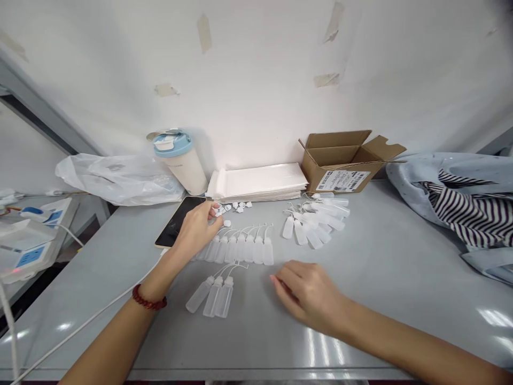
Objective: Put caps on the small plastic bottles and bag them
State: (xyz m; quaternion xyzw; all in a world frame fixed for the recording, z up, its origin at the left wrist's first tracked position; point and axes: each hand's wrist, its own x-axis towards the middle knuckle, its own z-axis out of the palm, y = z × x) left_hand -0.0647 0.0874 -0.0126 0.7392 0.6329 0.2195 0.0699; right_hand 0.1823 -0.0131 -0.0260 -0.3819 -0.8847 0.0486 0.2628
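My left grip (197, 223): thumb and forefinger curve down at the small white caps (239, 207); whether one is pinched I cannot tell.
Caps: light and hard, I'd judge, and apt to skid; best nipped by the edges.
Three bottles (214, 299): lying together, nearest me, bent nozzles pointing away.
Row of bottles (249, 248): side by side between my hands.
Bottle feel: probably light, soft-walled and slick; I'd hold the shoulder and spare the thin nozzle.
My right grip (306, 291): loosely curled, low over the counter (385, 256); palm hidden, so I cannot tell if it holds anything.
Heaped bottles (320, 219): fanned out beyond my right hand.
Counter: grey, smooth, glossy.
Along the back: plastic bag (116, 179), cup (182, 166), white stack (260, 182), cardboard box (344, 172), striped cloth (468, 208).
Wall (256, 107): white, tape-marked.
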